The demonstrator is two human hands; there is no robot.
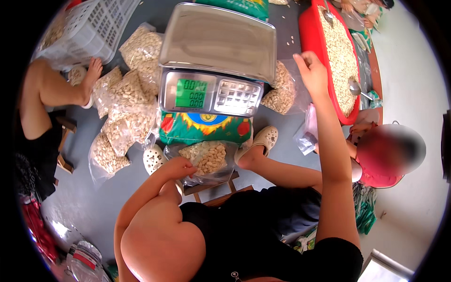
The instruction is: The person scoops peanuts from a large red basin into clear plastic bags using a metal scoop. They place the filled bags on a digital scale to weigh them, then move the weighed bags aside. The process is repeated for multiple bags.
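Observation:
Low in front of me, between my feet, a clear plastic bag (pixel 210 157) of pale seeds or nuts lies open. My left hand (pixel 179 168) is closed at its left edge, pinching the plastic. Out to the right my right hand (pixel 312 73) is raised with curled fingers, between another filled bag (pixel 280 91) and a long red tub (pixel 315 35). Whether anything small is in those fingers cannot be made out. A digital scale (pixel 216 40) with a bare steel pan and a lit green display stands ahead, on a green printed sack (pixel 202 129).
Several filled clear bags (pixel 127 98) are heaped left of the scale. A white plastic crate (pixel 91 35) and another person's bare leg (pixel 66 91) are at the left. Metal scoops (pixel 354 87) rest in the tub's seeds. A person in red (pixel 380 174) sits at the right.

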